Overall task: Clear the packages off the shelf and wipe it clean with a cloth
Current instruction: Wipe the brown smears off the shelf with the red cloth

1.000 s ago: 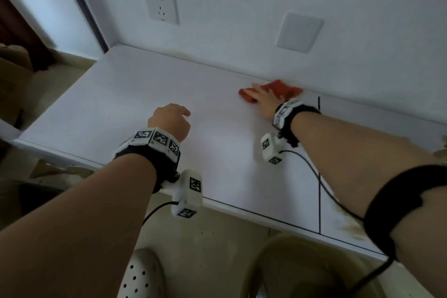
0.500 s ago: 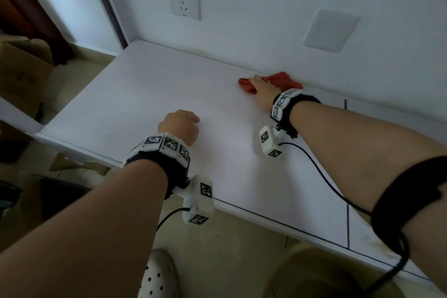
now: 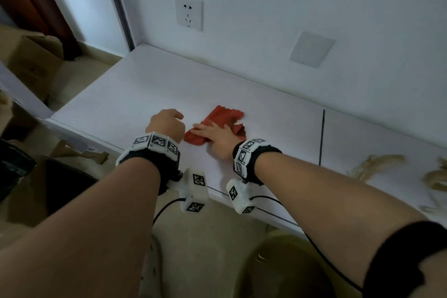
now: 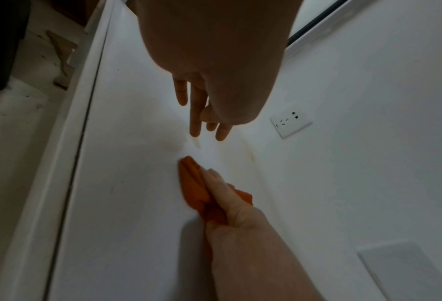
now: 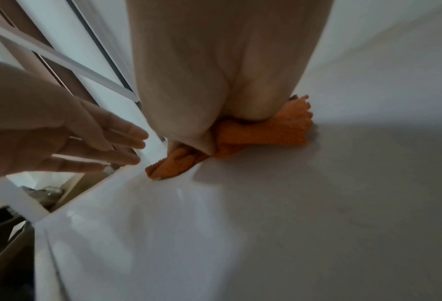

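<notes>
A red-orange cloth (image 3: 225, 113) (image 4: 191, 183) (image 5: 279, 130) lies bunched on the white shelf (image 3: 145, 94), near its front middle. My right hand (image 3: 215, 134) (image 4: 224, 195) presses flat on the cloth, fingers straight and pointing left. My left hand (image 3: 167, 123) (image 4: 204, 114) (image 5: 98, 146) hovers just left of the cloth with loosely relaxed fingers and holds nothing. No packages show on the shelf.
The back wall carries a socket (image 3: 189, 13) and a blank plate (image 3: 312, 49). A dark seam (image 3: 321, 138) splits the shelf; brown smears (image 3: 377, 164) mark the right panel. A cardboard box (image 3: 31, 63) and scraps (image 3: 79, 152) lie on the floor left.
My right hand has slid the cloth from the back wall toward the front and left, ending beside my left hand. The left hand has stayed about where it was.
</notes>
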### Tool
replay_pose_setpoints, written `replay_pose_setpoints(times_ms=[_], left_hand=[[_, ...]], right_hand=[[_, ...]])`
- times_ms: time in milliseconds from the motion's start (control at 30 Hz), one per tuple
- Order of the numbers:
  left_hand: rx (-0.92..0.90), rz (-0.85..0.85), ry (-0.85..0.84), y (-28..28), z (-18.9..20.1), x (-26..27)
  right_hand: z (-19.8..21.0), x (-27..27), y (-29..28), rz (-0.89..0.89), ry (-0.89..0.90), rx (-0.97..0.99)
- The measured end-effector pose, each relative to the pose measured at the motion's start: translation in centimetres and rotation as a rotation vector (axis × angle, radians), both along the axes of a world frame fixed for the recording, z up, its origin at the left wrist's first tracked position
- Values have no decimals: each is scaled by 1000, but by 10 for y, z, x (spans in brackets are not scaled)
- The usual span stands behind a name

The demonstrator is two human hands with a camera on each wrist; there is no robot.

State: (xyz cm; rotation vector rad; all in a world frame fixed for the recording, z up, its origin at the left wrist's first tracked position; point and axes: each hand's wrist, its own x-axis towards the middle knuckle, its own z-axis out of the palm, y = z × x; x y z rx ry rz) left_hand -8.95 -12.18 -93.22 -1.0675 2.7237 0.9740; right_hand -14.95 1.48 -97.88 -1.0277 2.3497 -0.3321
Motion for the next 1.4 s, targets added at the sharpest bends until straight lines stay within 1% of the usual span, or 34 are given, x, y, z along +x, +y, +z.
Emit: replay_pose_setpoints(times_ms=[67, 133, 267, 333, 467, 567, 600, 700, 733, 800, 867, 933, 1000, 1200, 1267, 1400], left_hand=[[2, -31, 6, 16, 3, 7], [-7, -94, 3, 33, 6, 13], [-18, -199, 5, 65, 23, 24], [-27, -249, 14, 82, 34, 32], [-58, -337, -22, 115, 47, 52], [-77, -351, -53, 138, 53, 67], [-82, -349, -59, 144, 58, 71], [-104, -355, -47, 165, 77, 76], [-116, -359, -35, 172, 85, 77], [-132, -366, -16, 188, 99, 81], [-124, -373, -1, 203, 111, 86], [-93, -383, 23, 219, 122, 93], [-74, -409, 52, 236, 133, 99], [-78, -535, 144, 289, 165, 105], [-74, -563, 172, 302, 174, 104], [-90, -629, 214, 319, 178, 100]], right_hand=[[3, 14, 27, -8, -4, 25], [9, 23, 63, -73, -10, 70], [19, 36, 148, -340, -29, 145], [20, 48, 179, -417, -36, 172], [27, 88, 201, -409, -56, 204], [36, 105, 209, -376, -99, 212], [42, 109, 212, -395, -139, 161], [51, 123, 225, -525, -358, 2], [55, 128, 231, -557, -399, -63], [68, 141, 245, -704, -401, -251], [90, 151, 263, -784, -316, -359], [115, 159, 281, -837, -190, -411], [142, 169, 298, -913, -114, -435], [201, 201, 341, -1026, -90, -598], [212, 205, 350, -1049, -60, -634], [223, 208, 358, -1080, -2, -609]])
